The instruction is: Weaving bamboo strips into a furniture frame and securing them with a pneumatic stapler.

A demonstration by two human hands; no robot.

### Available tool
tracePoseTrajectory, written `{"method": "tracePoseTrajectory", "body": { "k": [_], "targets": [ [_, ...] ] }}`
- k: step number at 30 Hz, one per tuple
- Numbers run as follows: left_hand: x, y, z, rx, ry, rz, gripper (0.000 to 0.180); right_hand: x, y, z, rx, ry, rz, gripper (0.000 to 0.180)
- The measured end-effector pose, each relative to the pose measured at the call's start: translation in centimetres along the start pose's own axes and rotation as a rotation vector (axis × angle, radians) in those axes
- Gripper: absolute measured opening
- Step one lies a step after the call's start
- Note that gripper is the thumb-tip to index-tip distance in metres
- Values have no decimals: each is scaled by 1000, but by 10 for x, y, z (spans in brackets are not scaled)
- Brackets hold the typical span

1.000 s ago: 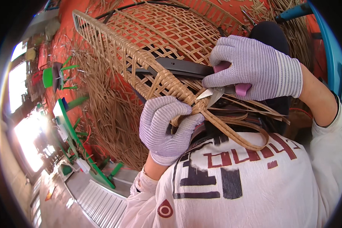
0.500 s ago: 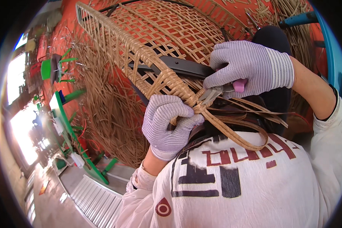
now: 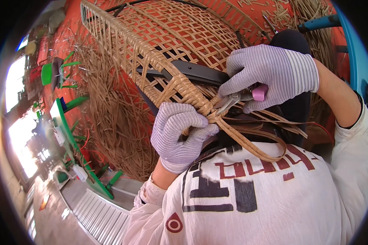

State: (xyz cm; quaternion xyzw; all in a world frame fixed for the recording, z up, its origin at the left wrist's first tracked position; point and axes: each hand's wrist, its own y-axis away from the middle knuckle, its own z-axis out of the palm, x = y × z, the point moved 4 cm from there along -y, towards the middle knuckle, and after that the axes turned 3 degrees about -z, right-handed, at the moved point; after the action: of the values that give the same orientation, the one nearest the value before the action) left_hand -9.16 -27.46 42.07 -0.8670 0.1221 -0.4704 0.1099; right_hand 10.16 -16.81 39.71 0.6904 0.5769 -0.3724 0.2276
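Note:
A woven rattan frame [image 3: 159, 61] with a wrapped rim and an open lattice panel lies across my lap. My left hand [image 3: 179, 136], in a striped grey-white glove, is closed around the wrapped rim at its near corner. My right hand [image 3: 268, 77], gloved the same way, grips pliers [image 3: 232, 102] with a pink handle [image 3: 259, 92]. The plier jaws point at the bound joint, right beside the corner. From that joint a looped bundle of rattan strands [image 3: 251, 143] hangs toward my shirt. A black flat bar [image 3: 200, 72] passes behind the rim near my right fingers.
Loose rattan strips [image 3: 110, 118] are heaped on the red floor to the left, and more [image 3: 315, 41] lie at the far right. A green-framed table [image 3: 75, 151] stands left. A blue metal frame [image 3: 353, 49] curves along the right. A slatted metal rack [image 3: 100, 216] sits lower left.
Both hands keep their places on the rim and the pliers. The pliers and the right hand have tilted slightly at the joint; the whole view has shifted a little.

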Motion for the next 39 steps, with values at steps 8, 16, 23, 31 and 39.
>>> {"method": "tracePoseTrajectory", "body": {
  "k": [8,16,23,31,39],
  "targets": [
    [0,0,-1,-18,9,-6,35,-3,-1,-5,-50,-59,32,46],
    [0,0,-1,-19,6,-2,35,-8,-1,-2,-54,-25,106,57],
    [1,0,-1,-16,-14,-14,34,-17,1,-5,-74,119,160,51],
    [1,0,0,-23,-18,-13,34,-20,3,-8,-9,256,122,48],
    [2,0,0,-14,-17,-15,33,-20,6,-4,37,245,129,51]
  ]
}}
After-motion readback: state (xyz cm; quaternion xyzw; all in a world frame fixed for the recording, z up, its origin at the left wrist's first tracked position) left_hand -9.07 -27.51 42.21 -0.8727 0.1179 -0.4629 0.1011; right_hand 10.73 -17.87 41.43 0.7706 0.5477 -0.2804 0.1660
